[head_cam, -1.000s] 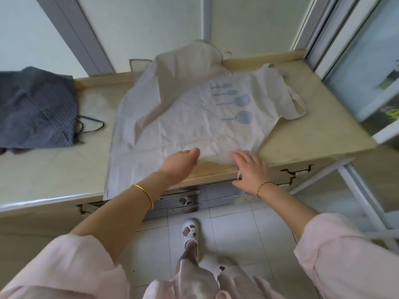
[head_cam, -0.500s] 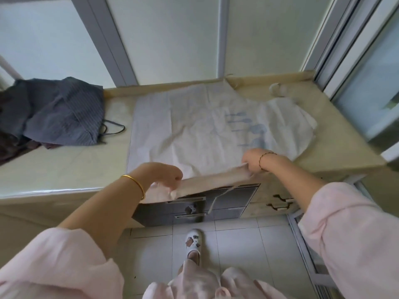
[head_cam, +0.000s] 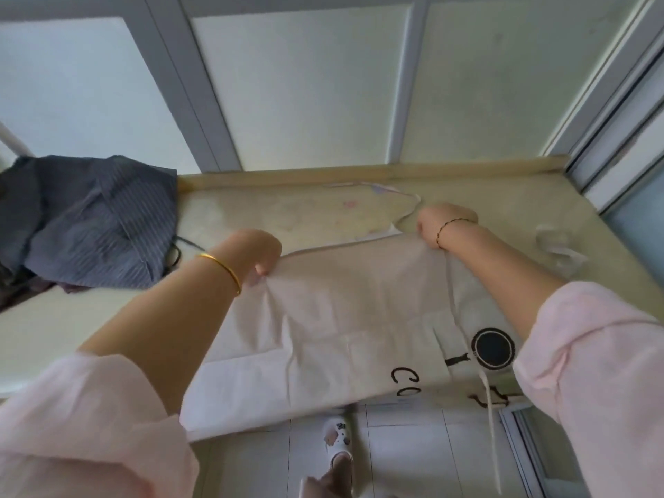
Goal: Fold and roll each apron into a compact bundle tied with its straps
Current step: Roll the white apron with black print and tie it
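A pale beige counter is seen below a wall of frosted panels set in grey frames, with a raised lip along its far edge. A light beige apron is spread over the near part of the counter, and its lower portion is draped over the front edge above the tiled floor. The apron's far edge is held at two places. It is gripped on one side by the left hand, whose fingers are curled round the cloth, and on the other by the right hand, closed into a fist on the fabric. A gold bangle is worn on the left wrist and a thin dark bracelet on the right; both arms are covered by pink sleeves. A black ring print and black letters are seen near the apron's right side. A narrow pale strap is hung down past the counter's front. A dark grey striped apron is heaped at the counter's far left, well apart from the beige one. A white shoe is visible on the floor.
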A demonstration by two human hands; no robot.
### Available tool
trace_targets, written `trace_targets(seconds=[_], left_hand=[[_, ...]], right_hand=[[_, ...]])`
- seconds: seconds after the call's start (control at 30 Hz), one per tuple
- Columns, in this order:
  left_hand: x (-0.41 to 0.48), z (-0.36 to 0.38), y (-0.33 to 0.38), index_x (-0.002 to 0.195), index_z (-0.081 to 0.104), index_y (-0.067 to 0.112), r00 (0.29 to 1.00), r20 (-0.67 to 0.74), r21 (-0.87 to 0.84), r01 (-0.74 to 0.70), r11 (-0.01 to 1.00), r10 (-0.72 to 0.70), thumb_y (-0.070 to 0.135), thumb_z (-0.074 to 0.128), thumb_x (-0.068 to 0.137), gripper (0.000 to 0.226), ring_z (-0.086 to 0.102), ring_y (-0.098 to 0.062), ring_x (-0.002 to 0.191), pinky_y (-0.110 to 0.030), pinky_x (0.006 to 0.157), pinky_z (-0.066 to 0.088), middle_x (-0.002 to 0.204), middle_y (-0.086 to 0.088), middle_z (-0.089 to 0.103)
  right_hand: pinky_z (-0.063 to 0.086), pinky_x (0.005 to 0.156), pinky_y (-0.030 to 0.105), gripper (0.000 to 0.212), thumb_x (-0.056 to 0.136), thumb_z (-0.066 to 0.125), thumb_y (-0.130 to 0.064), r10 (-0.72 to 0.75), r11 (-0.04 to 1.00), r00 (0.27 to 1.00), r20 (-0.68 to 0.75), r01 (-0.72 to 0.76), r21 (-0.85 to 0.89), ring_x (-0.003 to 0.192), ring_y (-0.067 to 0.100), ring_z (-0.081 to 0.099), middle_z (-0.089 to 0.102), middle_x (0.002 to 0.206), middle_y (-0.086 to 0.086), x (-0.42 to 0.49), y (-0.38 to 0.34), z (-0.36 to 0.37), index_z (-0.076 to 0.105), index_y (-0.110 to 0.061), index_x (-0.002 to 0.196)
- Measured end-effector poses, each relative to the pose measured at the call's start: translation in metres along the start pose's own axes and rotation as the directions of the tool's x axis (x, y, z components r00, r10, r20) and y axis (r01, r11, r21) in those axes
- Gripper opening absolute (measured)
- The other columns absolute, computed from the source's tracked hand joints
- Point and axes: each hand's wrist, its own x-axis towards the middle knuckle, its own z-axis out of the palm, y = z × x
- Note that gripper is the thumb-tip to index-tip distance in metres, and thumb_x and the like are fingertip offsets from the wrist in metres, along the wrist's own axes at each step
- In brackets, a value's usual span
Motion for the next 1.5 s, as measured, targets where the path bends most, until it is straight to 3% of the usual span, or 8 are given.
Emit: trace_targets(seconds=[0.2,0.4,0.53,0.67,0.83,1.0,1.2,1.5], left_hand=[[0.103,0.021,-0.012,0.116,0.061,0.01,0.99,-0.08,-0.172,0.104,0.98,-0.119,0.01,0.047,0.091,0.028,0.06,-0.027,0.109,-0.036,0.086,0.048,0.117,-0.005,0.062],[0.155,0.002,0.025,0.125,0.048,0.012,0.953,-0.288,-0.313,-0.183,0.932,0.09,0.047,0.056,0.089,0.051,0.048,-0.03,0.117,-0.039,0.092,0.043,0.124,-0.011,0.049],[0.169,-0.006,0.042,0.126,0.046,0.012,0.947,-0.289,-0.315,-0.233,0.92,0.14,0.042,0.058,0.09,0.048,0.046,-0.029,0.117,-0.039,0.089,0.043,0.124,-0.011,0.048],[0.177,-0.006,0.04,0.125,0.047,0.012,0.953,-0.269,-0.322,-0.225,0.92,0.139,0.042,0.06,0.089,0.049,0.047,-0.029,0.117,-0.039,0.089,0.045,0.124,-0.01,0.048],[0.177,-0.007,0.042,0.125,0.051,0.012,0.956,-0.265,-0.317,-0.212,0.924,0.128,0.041,0.06,0.089,0.047,0.046,-0.028,0.116,-0.038,0.09,0.045,0.123,-0.01,0.048],[0.174,-0.004,0.042,0.12,0.048,0.013,0.942,-0.313,-0.335,-0.229,0.914,0.121,0.042,0.061,0.088,0.045,0.049,-0.028,0.112,-0.036,0.086,0.043,0.119,-0.008,0.053],[0.169,0.003,0.04,0.114,0.049,0.013,0.954,-0.283,-0.399,-0.21,0.892,0.097,0.046,0.061,0.086,0.045,0.053,-0.027,0.104,-0.031,0.073,0.038,0.112,-0.009,0.057],[0.183,0.001,-0.012,0.107,0.06,0.01,0.97,-0.217,-0.453,-0.201,0.869,0.111,0.034,0.066,0.085,0.034,0.054,-0.027,0.1,-0.031,0.077,0.042,0.11,-0.01,0.058]], right_hand=[[0.042,0.079,0.035,0.038,0.094,0.036,-0.006,0.186,0.965,0.982,-0.016,-0.18,0.19,0.115,0.032,0.055,0.054,0.127,0.013,0.068,-0.017,0.031,0.047,-0.01,0.13],[0.043,0.054,0.023,0.026,0.092,0.049,-0.02,0.154,0.826,0.896,0.415,-0.348,0.443,0.054,0.022,0.059,0.063,0.069,0.01,0.1,-0.012,0.04,0.053,-0.009,0.068],[0.033,0.036,0.014,0.03,0.096,0.046,-0.032,-0.227,0.037,0.763,0.606,-0.615,0.788,0.031,0.003,0.044,0.063,0.055,0.001,0.117,-0.007,0.008,0.055,-0.013,0.075],[0.05,0.09,0.04,0.059,0.097,0.031,-0.054,0.003,-0.824,0.981,0.194,-0.108,0.556,0.105,0.027,0.062,0.056,0.127,0.014,0.153,0.027,-0.02,0.046,-0.009,0.132],[0.048,0.065,0.037,0.022,0.095,0.042,-0.018,0.456,-0.18,0.854,0.251,-0.187,0.966,0.075,0.027,0.058,0.057,0.084,0.016,0.17,0.04,0.009,0.058,-0.004,0.091],[0.035,0.058,0.027,0.039,0.084,0.057,-0.036,0.158,0.775,0.963,0.219,-0.258,0.577,0.074,0.025,0.049,0.045,0.066,0.005,0.144,-0.018,0.066,0.036,-0.018,0.056],[0.034,0.062,0.026,0.045,0.073,0.067,-0.045,0.159,0.877,0.982,0.101,-0.187,0.443,0.076,0.023,0.049,0.047,0.071,0.001,0.132,-0.031,0.082,0.035,-0.017,0.058],[0.021,0.053,0.03,0.04,0.079,0.074,-0.016,-0.048,0.565,0.99,0.131,-0.081,0.821,0.056,0.013,0.031,0.033,0.061,0.002,0.151,0.001,0.081,0.039,-0.013,0.06]])
